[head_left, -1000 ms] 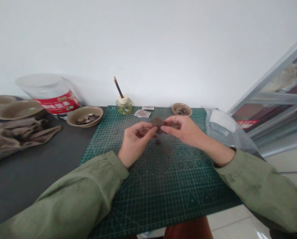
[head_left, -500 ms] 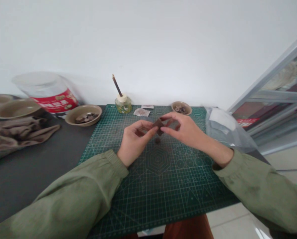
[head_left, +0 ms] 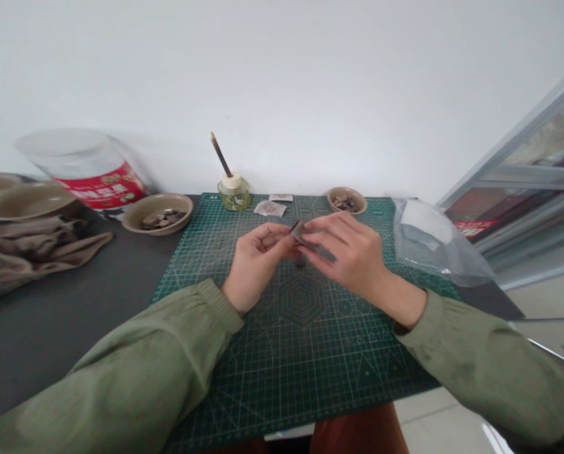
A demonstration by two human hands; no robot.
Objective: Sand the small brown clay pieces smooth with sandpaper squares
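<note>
Over the middle of the green cutting mat [head_left: 263, 353], my left hand [head_left: 258, 261] pinches a small, flat brown-grey piece [head_left: 299, 231] between thumb and fingers. The piece looks thin and square-edged; I cannot make out its kind. From the other side, my right hand [head_left: 351, 249] has its fingertips closed on the piece, with its other fingers bent. Just beneath the hands a small dark brown lump [head_left: 300, 260] shows on the mat, partly covered by my right fingers.
A bowl of small brownish chips [head_left: 158, 214] stands left, a smaller bowl [head_left: 347, 200] behind my right hand. A glass jar with brushes [head_left: 233, 191], paper packets [head_left: 270, 208], a plastic bag [head_left: 438, 246], a large tub [head_left: 97, 183] and a brown cloth [head_left: 40, 252] lie around.
The piece has turned between my fingers and now shows a lighter grey face. My right hand has rotated, its fingers closer together. The view has shifted slightly.
</note>
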